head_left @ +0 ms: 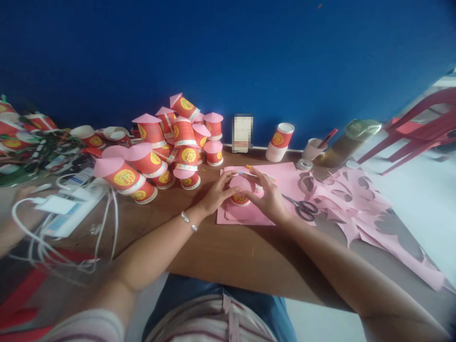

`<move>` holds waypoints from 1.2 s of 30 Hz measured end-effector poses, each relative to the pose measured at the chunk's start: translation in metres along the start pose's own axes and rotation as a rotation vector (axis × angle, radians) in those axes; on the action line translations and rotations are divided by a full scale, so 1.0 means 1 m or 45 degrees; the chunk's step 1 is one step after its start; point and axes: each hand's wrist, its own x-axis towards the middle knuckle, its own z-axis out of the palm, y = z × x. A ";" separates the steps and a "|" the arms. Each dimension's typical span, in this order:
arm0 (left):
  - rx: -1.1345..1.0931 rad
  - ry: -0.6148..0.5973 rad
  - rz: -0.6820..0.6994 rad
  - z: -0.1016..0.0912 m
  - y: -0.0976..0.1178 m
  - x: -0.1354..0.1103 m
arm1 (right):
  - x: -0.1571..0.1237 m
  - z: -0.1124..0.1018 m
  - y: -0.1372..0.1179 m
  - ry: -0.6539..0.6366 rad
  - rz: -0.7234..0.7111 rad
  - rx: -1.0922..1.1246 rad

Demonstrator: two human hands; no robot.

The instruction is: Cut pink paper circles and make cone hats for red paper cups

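Observation:
A red paper cup (241, 200) with a yellow emblem stands upright on pink paper sheets (285, 173) in front of me. On its top sits a pink paper cone (239, 184). My left hand (220, 194) curls round the cone's left side, thumb at its near edge. From the right, my right hand (266, 195) holds the same cone, its thumb also at the near rim. Part of the cup and cone is hidden by my fingers. Black-handled scissors (304, 208) lie right of my right hand, and pens rest on the paper behind the fingers.
Several red cups with pink cone tops (187, 156) are piled at the left. A power strip (74, 213) with white cables lies nearer. Cut pink scraps (356, 199), a tape roll (304, 164), stacked cups (280, 141), a bottle (351, 142) and a red chair (420, 118) are at the right.

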 end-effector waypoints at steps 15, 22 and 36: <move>-0.077 -0.033 -0.002 -0.002 -0.002 0.001 | -0.006 0.004 0.006 -0.054 0.037 0.277; -0.096 -0.029 0.003 -0.002 0.000 0.001 | -0.008 0.008 0.015 -0.062 0.063 0.426; -0.165 -0.068 0.014 -0.004 -0.004 0.002 | -0.004 -0.005 0.018 0.187 -0.061 0.180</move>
